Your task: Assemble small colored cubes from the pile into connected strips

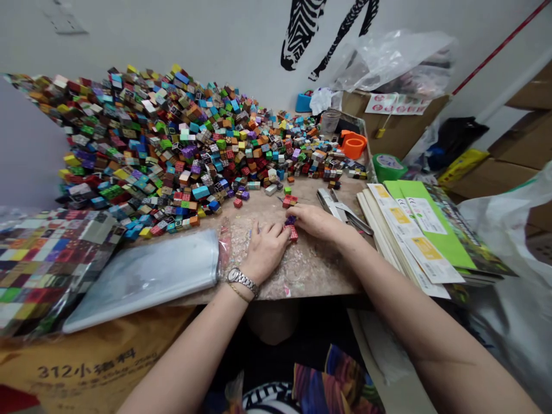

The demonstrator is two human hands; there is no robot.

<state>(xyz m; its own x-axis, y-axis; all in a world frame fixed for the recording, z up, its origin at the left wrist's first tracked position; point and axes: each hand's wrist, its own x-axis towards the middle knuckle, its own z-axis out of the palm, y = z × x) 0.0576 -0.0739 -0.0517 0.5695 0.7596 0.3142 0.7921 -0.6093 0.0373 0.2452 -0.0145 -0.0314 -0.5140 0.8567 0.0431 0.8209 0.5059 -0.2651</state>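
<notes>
My left hand (265, 248) rests palm-down on the worn table top (319, 270), a metal watch on its wrist, fingers curled against a small cluster of coloured cubes (292, 227). My right hand (317, 221) comes in from the right and pinches the same cluster from the other side. A red cube (290, 200) lies just beyond the hands. A huge heap of small multicoloured cubes (164, 138) covers the table's far left and back.
A stack of clear plastic bags (146, 276) lies left of my left hand. Bagged cube sets (38, 264) sit at the far left. Printed cards and green sheets (418, 230) are stacked on the right, metal pliers (336, 206) beside them, an orange tape holder (353, 145) behind.
</notes>
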